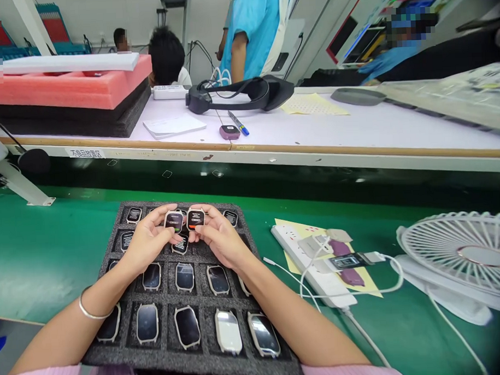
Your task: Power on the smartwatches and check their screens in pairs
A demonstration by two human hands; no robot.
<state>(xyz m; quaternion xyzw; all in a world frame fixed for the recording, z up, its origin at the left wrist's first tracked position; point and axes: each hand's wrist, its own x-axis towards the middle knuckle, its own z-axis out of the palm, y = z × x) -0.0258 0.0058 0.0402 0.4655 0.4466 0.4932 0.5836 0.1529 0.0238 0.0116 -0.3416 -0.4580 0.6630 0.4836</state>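
My left hand (pixel 153 232) is closed on a smartwatch body (pixel 174 221) without a strap; its lit screen has a green patch at the bottom, where my thumb lies. Beside it, my right hand (pixel 216 232) grips a second smartwatch (pixel 196 218) with an orange patch low on its screen and my thumb on that edge. Both are held just above a dark grey foam tray (pixel 163 291), whose compartments hold several more watch bodies. One lit watch (pixel 180 244) sits right below my hands. Dark-screened watches (pixel 185 277) fill the nearer rows. My forearms hide parts of the tray's sides.
To the right are a power strip (pixel 293 246) with white cables and a white fan (pixel 461 256). Behind runs a raised shelf (pixel 240 147) bearing pink foam (pixel 94 89), a black headset strap (pixel 238 95) and a pen (pixel 238 123). Other people are beyond it.
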